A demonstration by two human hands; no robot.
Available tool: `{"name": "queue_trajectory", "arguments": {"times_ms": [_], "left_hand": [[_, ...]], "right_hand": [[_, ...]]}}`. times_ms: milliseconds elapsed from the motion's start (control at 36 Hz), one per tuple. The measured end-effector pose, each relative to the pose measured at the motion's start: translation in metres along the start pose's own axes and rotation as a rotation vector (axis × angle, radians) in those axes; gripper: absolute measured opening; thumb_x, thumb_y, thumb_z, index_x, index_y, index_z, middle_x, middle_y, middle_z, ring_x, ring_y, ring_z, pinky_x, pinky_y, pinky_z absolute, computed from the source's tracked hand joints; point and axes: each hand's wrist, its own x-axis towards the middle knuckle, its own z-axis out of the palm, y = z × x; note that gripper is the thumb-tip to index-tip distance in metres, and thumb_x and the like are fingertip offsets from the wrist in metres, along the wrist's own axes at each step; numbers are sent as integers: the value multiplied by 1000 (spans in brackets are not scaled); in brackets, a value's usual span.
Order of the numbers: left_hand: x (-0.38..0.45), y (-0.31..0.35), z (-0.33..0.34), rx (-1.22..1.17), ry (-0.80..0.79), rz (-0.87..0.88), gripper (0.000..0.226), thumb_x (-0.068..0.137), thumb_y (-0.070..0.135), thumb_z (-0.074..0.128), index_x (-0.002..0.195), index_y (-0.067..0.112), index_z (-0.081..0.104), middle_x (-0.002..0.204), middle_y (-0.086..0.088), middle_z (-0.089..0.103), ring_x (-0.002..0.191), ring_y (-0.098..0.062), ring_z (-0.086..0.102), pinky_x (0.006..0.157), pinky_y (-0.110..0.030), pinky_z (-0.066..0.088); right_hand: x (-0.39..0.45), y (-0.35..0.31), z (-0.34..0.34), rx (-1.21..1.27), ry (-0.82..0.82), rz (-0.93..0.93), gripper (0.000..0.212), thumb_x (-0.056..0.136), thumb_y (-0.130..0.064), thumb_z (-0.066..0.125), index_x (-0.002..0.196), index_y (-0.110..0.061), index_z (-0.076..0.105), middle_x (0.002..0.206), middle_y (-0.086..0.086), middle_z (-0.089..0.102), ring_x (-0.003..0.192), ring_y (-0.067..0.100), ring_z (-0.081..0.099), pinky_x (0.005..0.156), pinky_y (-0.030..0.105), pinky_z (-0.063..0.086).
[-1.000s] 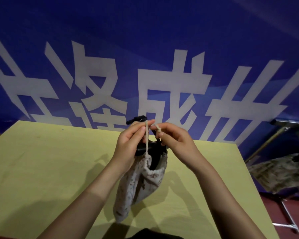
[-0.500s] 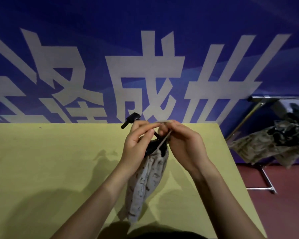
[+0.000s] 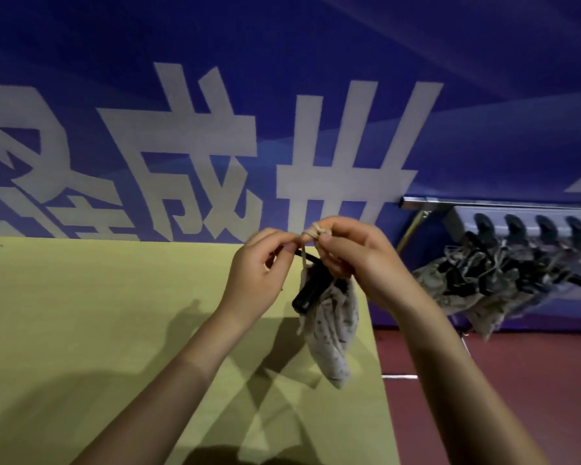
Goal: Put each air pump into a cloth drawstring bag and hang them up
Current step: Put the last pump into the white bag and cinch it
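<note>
A pale printed cloth drawstring bag [image 3: 332, 333] hangs in the air over the right edge of the yellow table [image 3: 81, 330]. A black air pump [image 3: 311, 293] sticks out of the bag's mouth on the left side. My left hand [image 3: 259, 280] pinches the cream drawstring [image 3: 311, 233] at its left end. My right hand [image 3: 356, 260] pinches the same cord at its right end, and its lower fingers curl over the bag's mouth. Both hands are close together above the bag.
To the right, a metal rack [image 3: 517, 223] with a row of black hooks stands against the blue banner wall [image 3: 282, 95]. Several filled cloth bags [image 3: 477, 290] hang from it. Red floor [image 3: 517, 380] lies between the table edge and the rack.
The view has swung to the right, bringing the rack and hung bags into view. Both hands and the bag have moved right, from over the table's middle to its right edge.
</note>
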Motion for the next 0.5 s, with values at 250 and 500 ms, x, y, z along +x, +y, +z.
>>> {"name": "queue_trajectory", "arguments": {"times_ms": [250, 500], "left_hand": [[14, 38, 81, 221, -208, 293, 33, 93, 31, 42, 112, 18, 67, 111, 24, 55, 108, -4, 44, 93, -26, 32], [6, 53, 113, 39, -402, 178, 25, 84, 46, 43, 106, 52, 52, 103, 34, 52, 111, 5, 40, 92, -15, 32]], "right_hand": [[-50, -8, -77, 5, 103, 20, 21, 85, -15, 52, 82, 3, 63, 58, 6, 38, 54, 11, 33, 52, 25, 24], [-85, -6, -100, -15, 211, -26, 18, 84, -15, 53, 74, -14, 68, 71, 20, 45, 52, 8, 40, 52, 19, 33]]}}
